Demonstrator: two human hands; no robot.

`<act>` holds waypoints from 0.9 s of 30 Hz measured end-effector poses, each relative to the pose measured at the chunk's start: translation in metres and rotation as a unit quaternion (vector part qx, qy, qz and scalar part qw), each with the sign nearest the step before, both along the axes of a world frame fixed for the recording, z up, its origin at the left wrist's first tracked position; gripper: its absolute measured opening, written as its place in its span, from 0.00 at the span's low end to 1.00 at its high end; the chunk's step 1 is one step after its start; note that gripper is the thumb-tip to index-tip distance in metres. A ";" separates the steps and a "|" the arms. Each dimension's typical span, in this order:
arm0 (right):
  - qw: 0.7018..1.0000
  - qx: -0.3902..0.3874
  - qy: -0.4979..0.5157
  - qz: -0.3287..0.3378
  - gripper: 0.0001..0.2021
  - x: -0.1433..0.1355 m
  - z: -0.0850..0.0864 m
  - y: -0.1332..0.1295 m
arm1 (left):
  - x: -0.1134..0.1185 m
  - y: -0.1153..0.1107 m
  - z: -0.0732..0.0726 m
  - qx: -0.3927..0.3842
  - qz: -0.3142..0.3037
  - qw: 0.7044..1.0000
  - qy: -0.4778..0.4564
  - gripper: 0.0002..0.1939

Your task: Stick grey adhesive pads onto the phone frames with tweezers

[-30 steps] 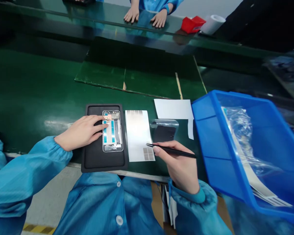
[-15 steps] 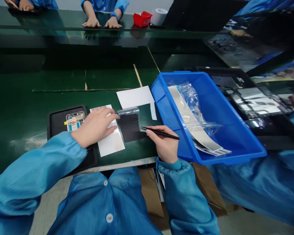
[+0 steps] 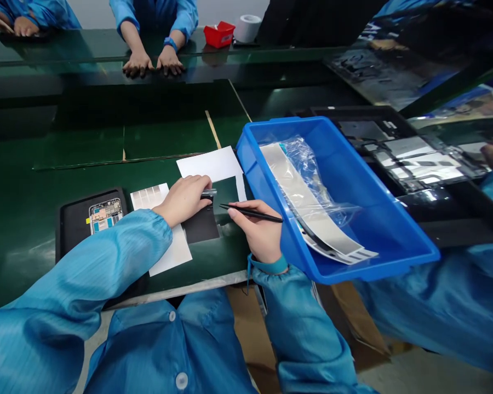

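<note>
Now brings left hand [image 3: 184,200] to black sheet [image 3: 201,225], with unclear grip; pinches tweezers [image 3: 258,214] in right hand [image 3: 264,234], apparently centring work there.

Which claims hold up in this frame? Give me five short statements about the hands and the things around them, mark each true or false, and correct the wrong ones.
1. The right hand holds black tweezers. True.
2. The left hand is at the dark sheet. True.
3. The blue bin has clear plastic wrap in it. True.
4. The opened phone lies in the blue bin. False: it lies in the black tray.
5. The white roll is under the left hand. False: it stands beside the red container at the far side.
</note>
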State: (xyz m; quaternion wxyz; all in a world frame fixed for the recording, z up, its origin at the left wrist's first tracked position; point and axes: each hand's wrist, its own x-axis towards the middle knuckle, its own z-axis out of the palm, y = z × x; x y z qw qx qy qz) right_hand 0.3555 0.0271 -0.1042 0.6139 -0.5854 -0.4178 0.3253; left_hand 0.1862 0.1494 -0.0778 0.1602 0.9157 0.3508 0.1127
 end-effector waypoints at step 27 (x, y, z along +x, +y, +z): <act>0.999 0.017 -0.020 0.035 0.09 -0.004 0.008 0.013 | -0.009 -0.017 0.009 -0.080 0.009 0.994 -0.071 0.08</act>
